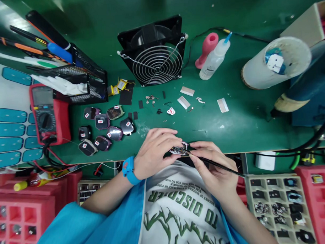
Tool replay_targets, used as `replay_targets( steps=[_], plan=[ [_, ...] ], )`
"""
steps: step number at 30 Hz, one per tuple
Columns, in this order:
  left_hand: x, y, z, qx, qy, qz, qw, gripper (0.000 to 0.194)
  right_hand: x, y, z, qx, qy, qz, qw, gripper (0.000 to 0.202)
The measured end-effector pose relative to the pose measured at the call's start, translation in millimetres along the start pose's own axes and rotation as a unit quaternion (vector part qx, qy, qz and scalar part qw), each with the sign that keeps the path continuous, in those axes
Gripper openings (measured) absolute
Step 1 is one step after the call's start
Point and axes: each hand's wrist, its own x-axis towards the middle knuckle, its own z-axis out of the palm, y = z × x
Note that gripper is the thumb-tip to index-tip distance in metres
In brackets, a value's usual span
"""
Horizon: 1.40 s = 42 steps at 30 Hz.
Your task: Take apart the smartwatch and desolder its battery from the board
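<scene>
Small silver-rimmed device case with exposed circuitry (179,150) is held at the near edge of the green surface (242,128), pinched in the grip of the left hand (156,146). A slim black rod-shaped tool (207,160) is grasped by the right hand (214,168), its tip directed at the case. Rounded, dark-faced cases with white stickers (102,121) are clustered to the left, near a red-bodied multimeter (62,122).

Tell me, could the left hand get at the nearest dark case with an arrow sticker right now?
Probably yes: nothing stands on the green bench top between the left hand and that dark case. The hand's grip is on a small device, though, so that would likely need releasing first.
</scene>
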Motion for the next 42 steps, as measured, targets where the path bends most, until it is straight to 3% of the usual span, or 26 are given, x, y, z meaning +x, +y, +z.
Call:
replay_targets(
  steps=[37,42],
  plan=[
    [-0.4,-0.4,1.1,0.017,0.010,0.019,1.000,0.023,1.0,-1.5,2.7,0.023,0.007,0.010,1.000,0.023],
    [-0.4,0.3,-1.0,0.020,0.014,0.023,0.999,0.024,3.4,-3.0,1.1,0.082,0.030,0.038,0.995,0.018]
  ],
)
